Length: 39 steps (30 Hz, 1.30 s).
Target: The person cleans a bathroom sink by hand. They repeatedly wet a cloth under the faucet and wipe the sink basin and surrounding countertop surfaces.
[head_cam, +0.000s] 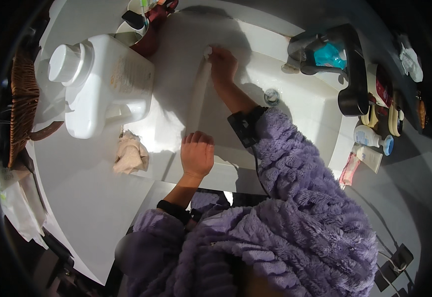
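Note:
My right hand [223, 65] reaches over the far left corner of the white sink basin [305, 107]. Its fingers are closed on a small white wad [207, 52], whose material is too small to make out. Lower down, my left hand [198, 154] is at the near left edge of the basin, back of the hand up. Its fingers are together and curled, with nothing visible in them; the palm is hidden. A round drain fitting [272, 96] lies in the basin floor, to the right of my right forearm.
Left stands a large white plastic jug [100, 85], with a crumpled beige cloth [131, 153] nearby. Cups with toothbrushes [136, 33] stand behind. A black faucet [351, 96] overhangs the basin, by a blue-liquid bottle [329, 55]. A pump bottle [368, 136] and tube [369, 157] line the right.

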Available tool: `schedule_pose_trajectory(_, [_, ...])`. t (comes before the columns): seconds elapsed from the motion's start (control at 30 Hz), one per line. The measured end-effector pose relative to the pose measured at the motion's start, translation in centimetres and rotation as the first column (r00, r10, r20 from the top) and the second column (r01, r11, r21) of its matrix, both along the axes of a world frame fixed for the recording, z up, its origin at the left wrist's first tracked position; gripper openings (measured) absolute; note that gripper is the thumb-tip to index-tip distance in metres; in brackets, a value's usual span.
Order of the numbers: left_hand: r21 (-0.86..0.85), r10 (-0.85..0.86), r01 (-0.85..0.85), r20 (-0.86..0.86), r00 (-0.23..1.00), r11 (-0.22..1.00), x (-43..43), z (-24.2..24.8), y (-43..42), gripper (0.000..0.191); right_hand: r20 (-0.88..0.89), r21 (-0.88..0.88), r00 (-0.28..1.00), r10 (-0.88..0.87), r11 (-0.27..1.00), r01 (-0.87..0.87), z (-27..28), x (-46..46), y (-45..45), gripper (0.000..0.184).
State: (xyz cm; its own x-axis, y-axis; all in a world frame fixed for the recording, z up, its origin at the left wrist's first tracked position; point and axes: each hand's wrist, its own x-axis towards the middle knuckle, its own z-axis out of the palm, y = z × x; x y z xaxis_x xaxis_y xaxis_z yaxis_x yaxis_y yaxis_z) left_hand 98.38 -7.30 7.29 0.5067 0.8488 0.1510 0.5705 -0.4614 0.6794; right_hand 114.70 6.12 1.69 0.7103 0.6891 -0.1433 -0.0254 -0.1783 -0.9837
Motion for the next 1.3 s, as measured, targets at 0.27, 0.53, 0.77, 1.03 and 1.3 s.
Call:
schedule_pose_trajectory(0.27, [-0.013, -0.040, 0.039, -0.048, 0.998, 0.999, -0.1, 0.2, 0.3, 0.017, -0.143, -0.216, 0.981, 0.130, 0.963, -0.159, -1.2, 1.1, 0.5, 0.022])
schedule_pose_trajectory(0.53, [0.002, -0.004, 0.004, 0.009, 1.000, 1.000, 0.3, 0.4, 0.2, 0.019, 0.332, -0.332, 0.852, 0.405, 0.896, -0.296, -4.0, 0.4, -4.6, 0.009])
schedule_pose_trajectory(0.77, [0.004, -0.025, 0.025, -0.034, 0.999, 1.000, 0.0, 0.2, 0.0, 0.018, 0.539, -0.123, 0.791, 0.289, 0.956, -0.265, -6.5, 1.6, -3.0, 0.020])
schedule_pose_trajectory(1.03, [0.005, -0.027, 0.027, -0.070, 0.997, 1.000, 0.1, 0.2, 0.3, 0.015, 0.431, -0.275, 0.606, 0.669, 0.737, -0.617, -4.5, -0.6, -10.3, 0.010])
schedule_pose_trajectory(1.3, [0.016, -0.027, 0.028, -0.030, 0.999, 0.999, -0.2, -0.4, 0.0, 0.018, 0.214, -0.213, 0.242, 0.946, 0.287, -0.934, -5.1, 5.6, -20.7, 0.005])
